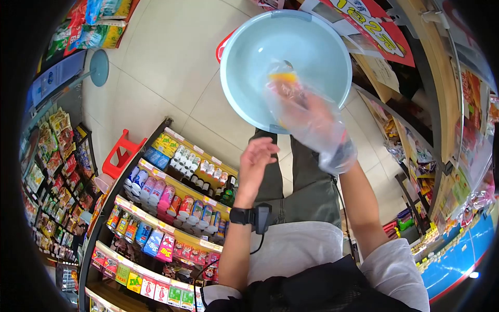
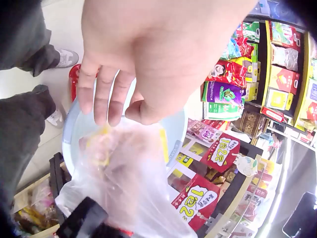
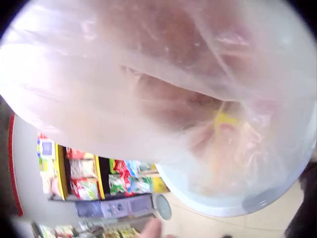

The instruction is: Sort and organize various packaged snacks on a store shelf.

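My right hand [image 1: 309, 112] is inside a thin clear plastic bag [image 1: 335, 156], which covers it down to the wrist. It hangs over a large pale-blue basin [image 1: 244, 47]. Yellow patches [image 3: 225, 119] show through the plastic near its fingertips; blur and the bag leave me unable to tell whether its fingers hold anything. My left hand [image 1: 258, 158] is bare and holds nothing, its fingers loosely bent, just outside the basin's near rim. In the left wrist view that hand [image 2: 143, 64] overlaps the basin, with the bag [image 2: 133, 188] beyond its fingertips.
A red edge [image 1: 222, 47] shows beneath the basin. Shelves of cans and boxes [image 1: 171, 208] stand at the left, near a red stool [image 1: 122, 156]. On the right are racks with red price signs [image 1: 371, 28]. Bagged goods [image 1: 99, 31] sit at upper left.
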Tool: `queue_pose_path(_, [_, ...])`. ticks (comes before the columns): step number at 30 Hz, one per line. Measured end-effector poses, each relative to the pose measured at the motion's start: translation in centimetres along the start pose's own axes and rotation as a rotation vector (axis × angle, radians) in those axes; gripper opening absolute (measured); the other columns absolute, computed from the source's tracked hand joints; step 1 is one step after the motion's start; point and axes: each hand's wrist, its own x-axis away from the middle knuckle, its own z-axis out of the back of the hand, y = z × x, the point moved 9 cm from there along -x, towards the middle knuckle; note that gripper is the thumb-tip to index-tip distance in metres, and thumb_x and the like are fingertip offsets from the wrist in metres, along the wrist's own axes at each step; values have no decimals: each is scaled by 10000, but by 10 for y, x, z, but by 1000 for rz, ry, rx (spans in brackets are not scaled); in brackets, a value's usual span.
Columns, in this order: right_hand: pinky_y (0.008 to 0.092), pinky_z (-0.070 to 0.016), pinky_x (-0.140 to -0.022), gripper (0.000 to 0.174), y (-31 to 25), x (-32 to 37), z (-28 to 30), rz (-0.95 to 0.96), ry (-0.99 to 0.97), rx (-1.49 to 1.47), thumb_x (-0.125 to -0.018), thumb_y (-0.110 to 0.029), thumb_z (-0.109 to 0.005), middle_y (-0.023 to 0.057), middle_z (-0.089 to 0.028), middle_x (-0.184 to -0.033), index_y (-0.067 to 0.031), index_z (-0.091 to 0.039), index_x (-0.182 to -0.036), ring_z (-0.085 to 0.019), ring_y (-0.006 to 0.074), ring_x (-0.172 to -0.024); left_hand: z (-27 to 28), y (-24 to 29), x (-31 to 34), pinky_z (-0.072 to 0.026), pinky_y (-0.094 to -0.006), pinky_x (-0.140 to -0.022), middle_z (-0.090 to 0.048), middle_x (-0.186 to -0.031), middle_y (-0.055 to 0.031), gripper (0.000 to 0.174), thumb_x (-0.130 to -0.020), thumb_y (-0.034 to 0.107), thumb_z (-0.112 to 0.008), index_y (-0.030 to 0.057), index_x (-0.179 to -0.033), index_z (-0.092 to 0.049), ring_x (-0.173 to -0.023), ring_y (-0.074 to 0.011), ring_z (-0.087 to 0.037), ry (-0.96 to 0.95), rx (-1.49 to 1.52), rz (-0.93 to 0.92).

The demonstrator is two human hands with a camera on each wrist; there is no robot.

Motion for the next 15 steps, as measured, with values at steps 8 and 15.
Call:
queue_pose_path(8, [351,-514,-955,541,99,83,26,-346,215,-1229,-936,-145,-651,146,-576,-1330,29,-445,-1404,-609,225,-1133,-28,11,-13,-486,-318,-957,-596,-1329,-116,490,-993,147,-593,-1,-1434,-437,-1194,-175,-574,-174,50,-29])
queue_pose_path(15, [347,-461,-1034,518,72,86,25,-372,-144,-734,-974,-163,-595,146,-553,-1362,33,-427,-1423,-555,223,-1216,-9,22,-31,-504,-234,-730,-705,-880,-35,78,-917,2,-643,-21,-972,-693,-784,-79,-633,134,-98,-111])
